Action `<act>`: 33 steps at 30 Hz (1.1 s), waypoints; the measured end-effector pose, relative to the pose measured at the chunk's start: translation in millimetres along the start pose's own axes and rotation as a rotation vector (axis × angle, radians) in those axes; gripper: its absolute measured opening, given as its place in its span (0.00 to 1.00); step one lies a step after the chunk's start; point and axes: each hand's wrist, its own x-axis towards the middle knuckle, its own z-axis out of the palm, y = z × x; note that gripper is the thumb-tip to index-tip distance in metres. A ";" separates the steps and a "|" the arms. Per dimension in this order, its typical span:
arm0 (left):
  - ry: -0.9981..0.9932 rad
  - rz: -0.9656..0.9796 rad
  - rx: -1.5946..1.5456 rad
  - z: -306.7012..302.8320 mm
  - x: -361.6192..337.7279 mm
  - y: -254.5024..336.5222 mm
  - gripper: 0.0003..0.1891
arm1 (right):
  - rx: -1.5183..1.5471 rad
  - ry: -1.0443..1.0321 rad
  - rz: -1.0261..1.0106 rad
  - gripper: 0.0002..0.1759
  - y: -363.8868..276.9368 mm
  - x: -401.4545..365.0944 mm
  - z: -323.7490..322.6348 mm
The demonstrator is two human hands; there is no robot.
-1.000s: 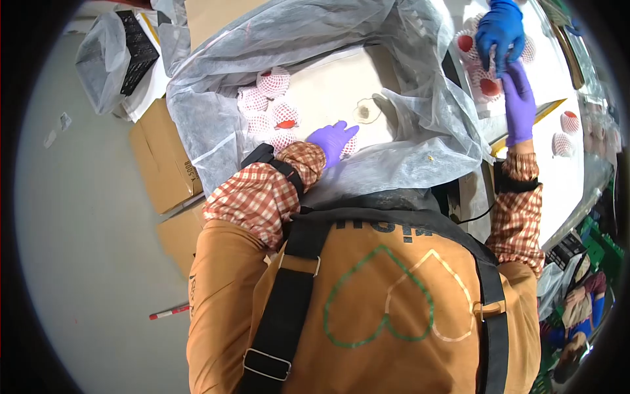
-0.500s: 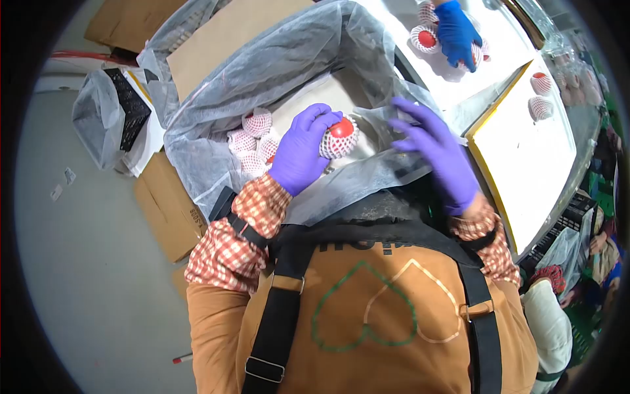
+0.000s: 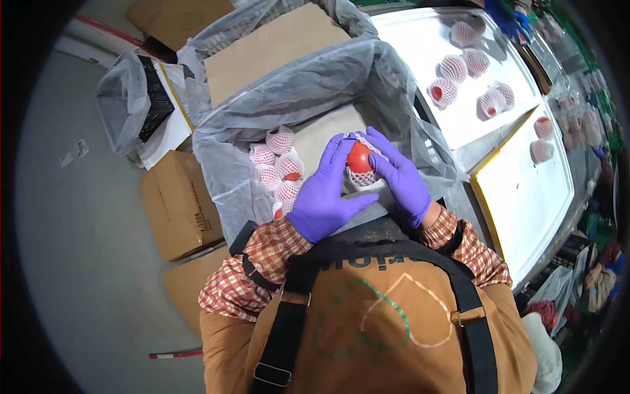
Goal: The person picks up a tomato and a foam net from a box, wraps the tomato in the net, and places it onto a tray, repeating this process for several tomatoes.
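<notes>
A red fruit (image 3: 359, 158) in a white foam net is between my two purple-gloved hands, over the near side of a crate lined with translucent plastic (image 3: 289, 75). My left hand (image 3: 326, 194) touches the fruit's left side with its fingertips, its thumb stretched out below. On the right, my right hand (image 3: 401, 176) has its fingers around the fruit and its net, the thumb lying on the red skin. Several net-wrapped fruits (image 3: 280, 140) lie along the left side inside the crate, beside a pale sheet (image 3: 319, 138).
Several netted fruits (image 3: 453, 68) lie on a white tray (image 3: 410, 39) at the upper right. Two more are on a yellow-edged white tray (image 3: 525, 197). Another person's blue-gloved hand (image 3: 520, 26) shows at the top right. Cardboard boxes (image 3: 177, 203) stand at the left.
My right hand has come in from the right to the fruit, and more of its red skin shows. The co-worker's blue-gloved hand has moved off the tray fruits. The view has shifted.
</notes>
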 end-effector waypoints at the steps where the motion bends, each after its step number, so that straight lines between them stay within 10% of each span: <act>1: 0.023 -0.084 -0.202 6.0 5.2 -5.4 0.42 | -0.064 -0.003 -0.079 0.24 -1.1 -1.5 1.3; 8: 0.154 0.023 -0.418 -11.3 45.5 -33.4 0.34 | 0.283 0.052 -0.072 0.27 -27.3 10.9 -3.2; 15: 0.748 0.228 0.546 -104.2 154.8 -70.9 0.24 | 0.109 0.043 -0.013 0.27 -19.6 4.4 -16.6; 18: 0.685 0.050 0.756 -127.0 155.5 -61.4 0.41 | 0.095 0.029 0.002 0.27 -11.2 0.5 -20.2; 20: 0.686 0.160 0.640 -115.9 139.5 -70.6 0.35 | 0.092 0.030 0.033 0.26 -7.3 -1.9 -18.6; 22: 0.405 -0.016 0.538 -92.6 116.7 -113.9 0.18 | 0.053 0.013 0.003 0.26 -7.1 -2.7 -18.8; 26: -0.231 -0.684 0.655 -61.4 63.5 -178.7 0.26 | -0.004 0.016 -0.009 0.25 -6.3 -0.8 -16.8; 33: 0.114 -0.823 0.995 -9.1 66.0 -250.7 0.40 | -0.067 0.106 -0.001 0.22 -9.3 1.1 -16.2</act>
